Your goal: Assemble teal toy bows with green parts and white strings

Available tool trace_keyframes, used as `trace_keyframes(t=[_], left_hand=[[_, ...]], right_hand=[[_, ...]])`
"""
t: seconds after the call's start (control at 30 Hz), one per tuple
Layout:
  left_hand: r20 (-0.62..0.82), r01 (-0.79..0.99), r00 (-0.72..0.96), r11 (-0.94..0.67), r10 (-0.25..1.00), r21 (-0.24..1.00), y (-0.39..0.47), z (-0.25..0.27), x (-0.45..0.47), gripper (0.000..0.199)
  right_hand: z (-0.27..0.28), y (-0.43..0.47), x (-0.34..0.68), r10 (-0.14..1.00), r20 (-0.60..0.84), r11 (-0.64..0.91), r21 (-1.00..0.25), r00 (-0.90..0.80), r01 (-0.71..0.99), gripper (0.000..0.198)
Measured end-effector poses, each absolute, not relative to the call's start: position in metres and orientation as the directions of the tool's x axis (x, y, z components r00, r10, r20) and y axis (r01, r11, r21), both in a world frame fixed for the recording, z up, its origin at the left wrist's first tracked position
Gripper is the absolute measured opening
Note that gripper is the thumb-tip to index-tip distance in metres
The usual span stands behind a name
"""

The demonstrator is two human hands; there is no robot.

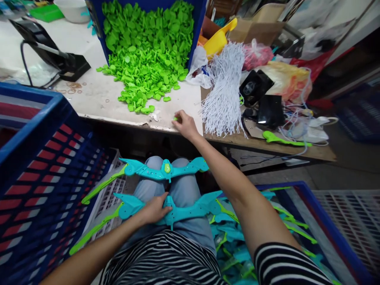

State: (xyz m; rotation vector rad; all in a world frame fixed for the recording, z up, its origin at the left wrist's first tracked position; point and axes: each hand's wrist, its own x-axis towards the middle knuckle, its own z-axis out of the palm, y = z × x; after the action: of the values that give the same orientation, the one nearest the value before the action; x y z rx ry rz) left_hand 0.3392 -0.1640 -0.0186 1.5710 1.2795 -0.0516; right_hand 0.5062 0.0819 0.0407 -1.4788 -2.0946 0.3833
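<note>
Across my lap lie two turquoise toy bows with lime-green limb tips. My left hand (156,209) is closed around the middle of the nearer toy bow (192,211). Farther out on my knees rests the second toy bow (148,171), with a lime-green piece at its centre. At the table's front edge, my right hand (186,124) pinches a small green plastic piece (175,118), mostly hidden by the fingers. Beyond it, a heap of similar green pieces (148,75) spills from a tipped blue bin (199,27) onto the white tabletop (97,99).
A bundle of white cords (225,91) lies right of the heap, near a green bow limb (285,140). A black stand (71,65) is on the left. Blue crates flank me: a left crate (56,114) and a right crate (326,229) holding several bows.
</note>
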Motion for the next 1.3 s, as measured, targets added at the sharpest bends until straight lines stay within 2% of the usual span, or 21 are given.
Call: trace_keyframes(t=[0.13, 0.23, 0.37, 0.43, 0.53, 0.63, 0.73, 0.93, 1.07, 1.2, 1.3], left_hand=[[-0.591, 0.661, 0.434, 0.205, 0.68, 0.722, -0.154, -0.028, 0.341, 0.061], [-0.574, 0.599, 0.432, 0.254, 0.695, 0.759, -0.147, -0.028, 0.339, 0.055], [-0.601, 0.456, 0.47, 0.405, 0.647, 0.792, -0.14, -0.026, 0.336, 0.043], [-0.628, 0.4, 0.468, 0.485, 0.622, 0.778, -0.138, -0.026, 0.334, 0.045], [-0.687, 0.365, 0.447, 0.584, 0.574, 0.725, -0.137, -0.028, 0.332, 0.049], [-0.723, 0.342, 0.436, 0.645, 0.536, 0.684, -0.136, -0.031, 0.332, 0.05], [-0.717, 0.32, 0.452, 0.653, 0.531, 0.686, -0.136, -0.032, 0.33, 0.051], [-0.698, 0.325, 0.476, 0.631, 0.535, 0.705, -0.138, -0.038, 0.326, 0.055], [-0.643, 0.337, 0.528, 0.558, 0.554, 0.758, -0.139, -0.037, 0.324, 0.055], [-0.547, 0.343, 0.592, 0.429, 0.592, 0.835, -0.141, -0.031, 0.325, 0.053], [-0.551, 0.362, 0.541, 0.415, 0.636, 0.835, -0.144, -0.031, 0.327, 0.055]], right_hand=[[0.037, 0.069, 0.518, 0.95, 0.274, 0.255, -0.405, -0.15, 0.878, 0.012], [0.038, 0.048, 0.522, 0.939, 0.317, 0.282, -0.477, -0.136, 0.832, 0.01], [0.027, -0.043, 0.525, 0.828, 0.406, 0.559, -0.659, -0.387, 0.503, 0.012], [0.012, -0.104, 0.527, 0.756, 0.381, 0.61, -0.704, -0.532, 0.363, 0.016], [-0.017, -0.173, 0.53, 0.748, 0.312, 0.588, -0.72, -0.585, 0.367, 0.02], [-0.039, -0.197, 0.529, 0.783, 0.282, 0.556, -0.715, -0.554, 0.423, 0.02], [-0.047, -0.192, 0.525, 0.803, 0.273, 0.535, -0.721, -0.53, 0.44, 0.023], [-0.045, -0.187, 0.523, 0.771, 0.232, 0.549, -0.714, -0.592, 0.435, 0.022], [-0.044, -0.192, 0.522, 0.798, 0.176, 0.527, -0.667, -0.576, 0.526, 0.025], [-0.043, -0.201, 0.517, 0.837, 0.13, 0.474, -0.659, -0.532, 0.584, 0.042], [-0.043, -0.208, 0.513, 0.867, 0.097, 0.423, -0.662, -0.488, 0.619, 0.041]])
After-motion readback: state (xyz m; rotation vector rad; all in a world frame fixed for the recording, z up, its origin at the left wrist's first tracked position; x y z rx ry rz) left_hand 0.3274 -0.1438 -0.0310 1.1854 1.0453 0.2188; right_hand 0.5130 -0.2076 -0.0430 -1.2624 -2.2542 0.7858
